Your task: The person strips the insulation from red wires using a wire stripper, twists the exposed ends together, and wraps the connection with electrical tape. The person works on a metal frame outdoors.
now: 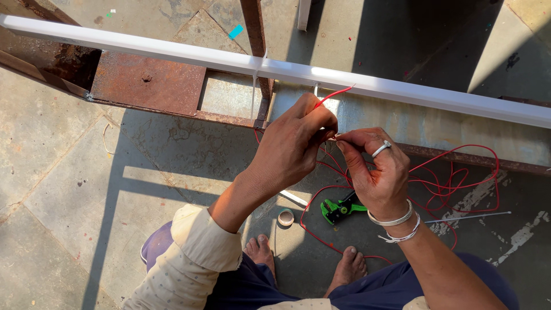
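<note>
From where I watch, my left hand (295, 140) is closed, thumb and fingers pinched on a thin red wire (333, 95) whose free end sticks up toward one o'clock, in front of the white plastic conduit (402, 89). My right hand (373, 166), wearing a ring and bangles, is also closed, its fingertips pinching the same wire just beside the left thumb. The two grips meet so the short stretch between them stays taut and steady, which I judge is why both hands sit so close together.

The rest of the red wire drops away toward four o'clock and lies in loose loops on the concrete floor (69, 172), slack so it does not pull against the fingers. A green wire stripper (338, 209) lies at six o'clock under the hands, near the right wrist, within easy reach. A small roll of tape (286, 217) rests at seven o'clock, near a bare foot. The conduit runs across a rusty steel frame (149, 83), fastened by a white cable tie (255, 86) at eleven o'clock.
</note>
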